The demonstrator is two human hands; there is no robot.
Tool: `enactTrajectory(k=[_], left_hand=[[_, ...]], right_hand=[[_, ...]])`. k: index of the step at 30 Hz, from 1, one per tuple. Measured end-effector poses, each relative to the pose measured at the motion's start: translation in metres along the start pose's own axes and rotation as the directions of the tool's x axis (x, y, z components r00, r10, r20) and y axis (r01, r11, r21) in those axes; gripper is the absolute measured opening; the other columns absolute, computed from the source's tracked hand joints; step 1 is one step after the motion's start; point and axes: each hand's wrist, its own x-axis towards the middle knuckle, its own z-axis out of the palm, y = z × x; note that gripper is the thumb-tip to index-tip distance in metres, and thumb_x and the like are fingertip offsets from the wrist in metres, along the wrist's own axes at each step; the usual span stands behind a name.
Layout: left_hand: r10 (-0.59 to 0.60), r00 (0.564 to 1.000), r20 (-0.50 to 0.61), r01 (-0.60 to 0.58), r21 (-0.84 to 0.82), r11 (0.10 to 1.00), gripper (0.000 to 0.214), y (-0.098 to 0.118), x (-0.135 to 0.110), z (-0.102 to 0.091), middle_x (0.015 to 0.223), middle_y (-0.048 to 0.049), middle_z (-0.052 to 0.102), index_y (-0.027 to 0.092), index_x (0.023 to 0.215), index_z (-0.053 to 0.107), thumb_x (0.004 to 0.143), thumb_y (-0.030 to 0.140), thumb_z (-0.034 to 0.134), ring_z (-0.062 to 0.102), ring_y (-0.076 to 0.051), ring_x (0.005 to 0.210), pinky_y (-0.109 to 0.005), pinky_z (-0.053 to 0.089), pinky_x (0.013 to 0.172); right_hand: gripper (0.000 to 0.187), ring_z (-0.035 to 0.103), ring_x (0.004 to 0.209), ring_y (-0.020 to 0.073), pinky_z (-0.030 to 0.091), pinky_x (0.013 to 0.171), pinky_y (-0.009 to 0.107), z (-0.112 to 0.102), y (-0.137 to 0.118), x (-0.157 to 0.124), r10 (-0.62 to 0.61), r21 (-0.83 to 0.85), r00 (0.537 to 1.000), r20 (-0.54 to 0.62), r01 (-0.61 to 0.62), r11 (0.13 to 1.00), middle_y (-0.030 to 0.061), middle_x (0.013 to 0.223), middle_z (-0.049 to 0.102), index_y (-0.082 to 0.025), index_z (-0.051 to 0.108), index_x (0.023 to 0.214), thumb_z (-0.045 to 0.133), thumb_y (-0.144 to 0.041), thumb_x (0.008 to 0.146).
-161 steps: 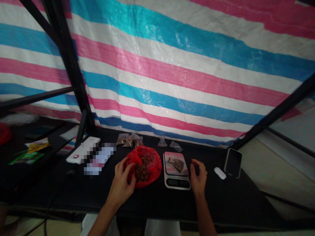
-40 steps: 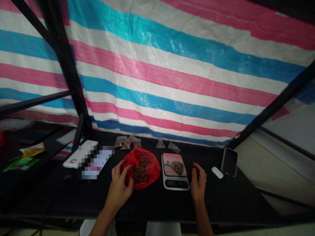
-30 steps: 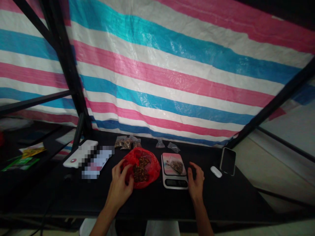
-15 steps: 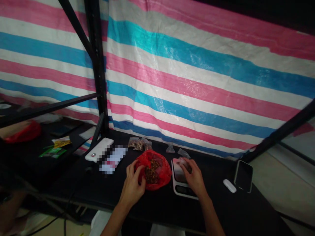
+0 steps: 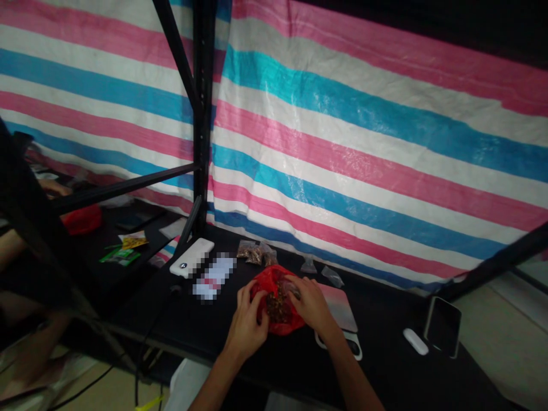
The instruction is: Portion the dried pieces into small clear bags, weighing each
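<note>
Tugging could spill the red bag: left grip pinches its side, right grip pinches a clear packet above.

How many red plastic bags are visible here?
2. An open red plastic bag is between the left hand and right hand; another red plastic bag shows at far left, just below a slanting black metal bar. More may be hidden.

1 dark-screened phone beside 1 white oblong object, striped sheeting behind
</note>
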Motion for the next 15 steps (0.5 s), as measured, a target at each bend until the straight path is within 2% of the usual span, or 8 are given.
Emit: enactTrajectory(k=[5,8,15], left_hand=[[0.016,1.000,-0.003,-0.016,-0.009,1.000,0.047,-0.0004,0.0001,-0.0006,0.140,-0.0112,0.047,0.024,0.119,0.061,0.078,0.003,0.054,0.046,-0.031,0.132,-0.054,0.050,0.108],[0.013,1.000,-0.008,-0.013,-0.009,1.000,0.046,-0.0003,0.0000,-0.0006,0.140,-0.0114,0.047,0.024,0.120,0.061,0.079,0.004,0.053,0.046,-0.030,0.132,-0.053,0.050,0.108],[0.004,1.000,-0.008,-0.004,0.002,1.000,0.044,-0.0001,0.0002,-0.0005,0.140,-0.0107,0.047,0.024,0.118,0.062,0.079,0.005,0.053,0.046,-0.029,0.132,-0.051,0.049,0.109]], right_hand=[[0.048,0.063,0.097,0.0245,0.041,0.084,0.036,0.0002,-0.0006,0.0024,-0.034,-0.011,0.999,0.033,0.034,0.999,0.0054,0.118,0.074,-0.029,0.066,0.127,0.053,-0.011,0.085],[0.042,0.063,0.097,0.0255,0.040,0.084,0.037,0.0020,-0.0002,0.0025,-0.017,-0.015,1.000,0.019,0.017,1.000,0.0068,0.117,0.075,-0.027,0.067,0.126,0.053,-0.015,0.088],[0.042,0.063,0.096,0.0252,0.040,0.084,0.036,0.0064,0.0059,0.0014,0.015,0.022,0.999,-0.029,-0.014,1.000,0.0066,0.113,0.075,-0.026,0.068,0.124,0.053,-0.014,0.087]])
